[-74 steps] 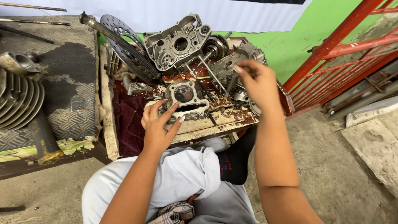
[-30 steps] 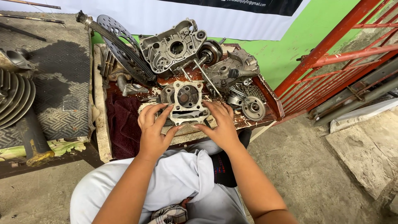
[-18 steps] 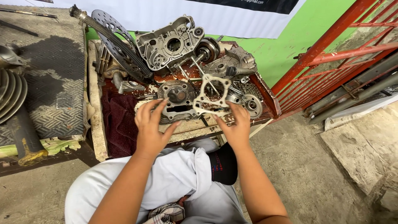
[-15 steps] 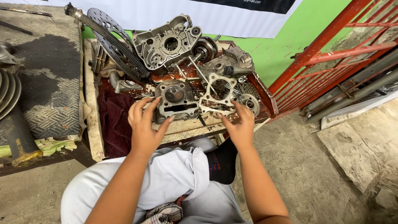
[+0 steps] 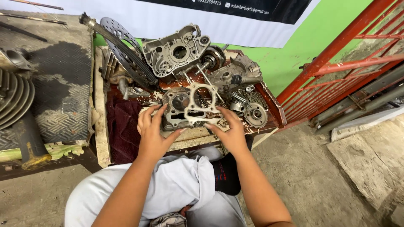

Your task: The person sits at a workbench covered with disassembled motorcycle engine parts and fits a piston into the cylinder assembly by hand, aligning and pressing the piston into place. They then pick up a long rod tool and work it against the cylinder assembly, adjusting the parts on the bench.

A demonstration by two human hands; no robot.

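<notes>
My right hand (image 5: 229,132) pinches the lower edge of a thin grey gasket (image 5: 200,105) with a large round hole. The gasket hangs tilted just above a grey cylinder block (image 5: 176,110). That block sits at the front of a red wooden tray (image 5: 274,110). My left hand (image 5: 152,133) grips the block's left side, fingers spread along its edge. Two long studs (image 5: 201,76) rise behind the gasket.
The tray also holds a crankcase half (image 5: 174,50), a perforated brake disc (image 5: 125,50), a toothed sprocket (image 5: 255,115) and a dark red cloth (image 5: 123,131). A finned cylinder (image 5: 12,96) lies on a rubber mat at left. A red metal gate (image 5: 336,67) stands at right.
My right hand came down from the far parts, lifted the gasket off the block, swung it right, and now holds it over the block again. My left hand stayed on the block.
</notes>
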